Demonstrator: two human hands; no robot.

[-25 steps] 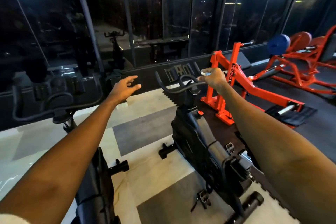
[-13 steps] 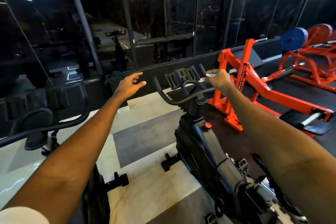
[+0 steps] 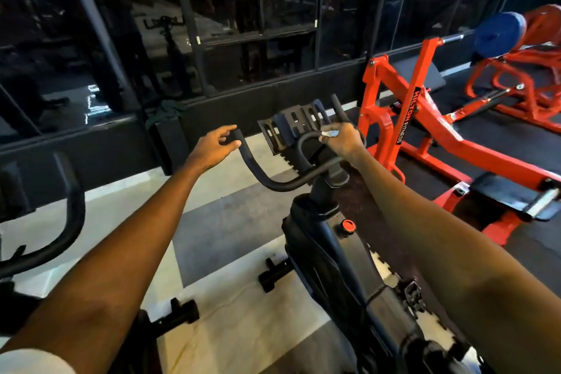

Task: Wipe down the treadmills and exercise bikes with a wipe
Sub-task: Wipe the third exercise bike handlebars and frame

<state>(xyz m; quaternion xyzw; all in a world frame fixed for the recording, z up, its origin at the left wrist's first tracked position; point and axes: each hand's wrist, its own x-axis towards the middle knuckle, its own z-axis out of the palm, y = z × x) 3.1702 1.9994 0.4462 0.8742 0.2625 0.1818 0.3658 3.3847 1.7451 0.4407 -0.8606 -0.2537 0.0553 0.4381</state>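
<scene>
A black exercise bike stands in front of me, its curved handlebar at arm's reach. My right hand grips the right side of the handlebar with a small white wipe pinched under its fingers. My left hand reaches the left tip of the handlebar, thumb and fingers curling round the end. A black slotted device holder sits between my hands.
A second black bike's handlebar curves at the left edge. An orange weight machine with a blue plate stands right of the bike. Dark glass panels wall the front. Pale and grey floor tiles lie between the bikes.
My left hand moved right from open air onto the left tip of the handlebar. My right hand stays on the right grip with the wipe. The view shifted closer to the bike.
</scene>
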